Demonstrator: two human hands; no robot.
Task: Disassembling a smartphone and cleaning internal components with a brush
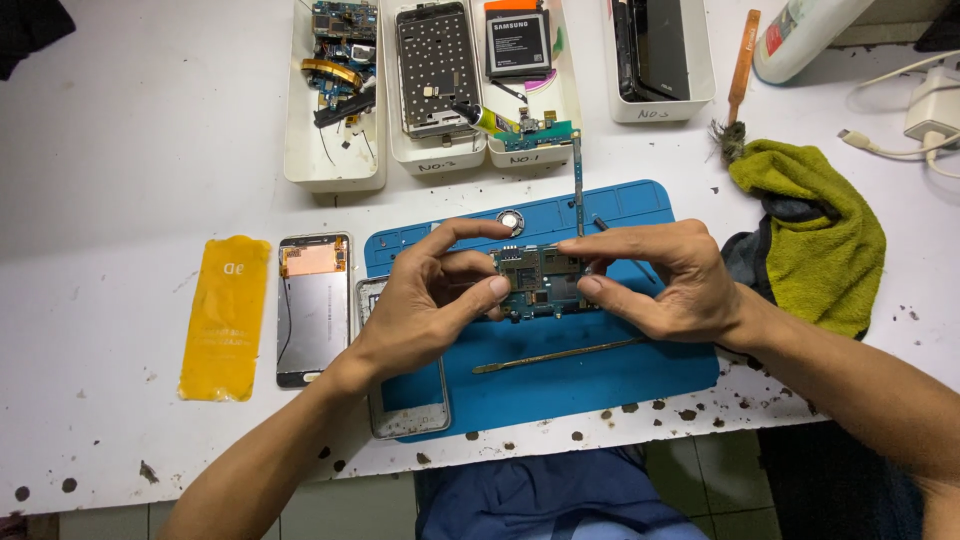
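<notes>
Both hands meet over a blue work mat (560, 385) on a white table (140, 150), and between them they hold a small green phone circuit board (540, 282) just above the mat's middle. The left hand (432, 300) pinches the board's left edge, thumb under and forefinger arched over the top, the other fingers curled in close. The right hand (665, 280) grips the right edge in the same way, thumb tip pressed at the board's side and forefinger stretched along its upper rim. A thin metal pry tool (560, 355) lies on the mat just below the hands, apart from them. A small round silver part (511, 220) sits on the mat near the left forefinger. Under the left wrist a bare phone frame (410, 410) rests partly on the mat's left edge, and just beside it lies an opened phone body (314, 310) with a copper-coloured patch at its top. Further left is a yellow protective film (225, 318). Along the far side stand white trays (335, 165) holding boards, a metal frame and a battery. A green cloth (815, 235) lies crumpled to the right of the mat, with a wooden-handled brush (740, 75) above it.
</notes>
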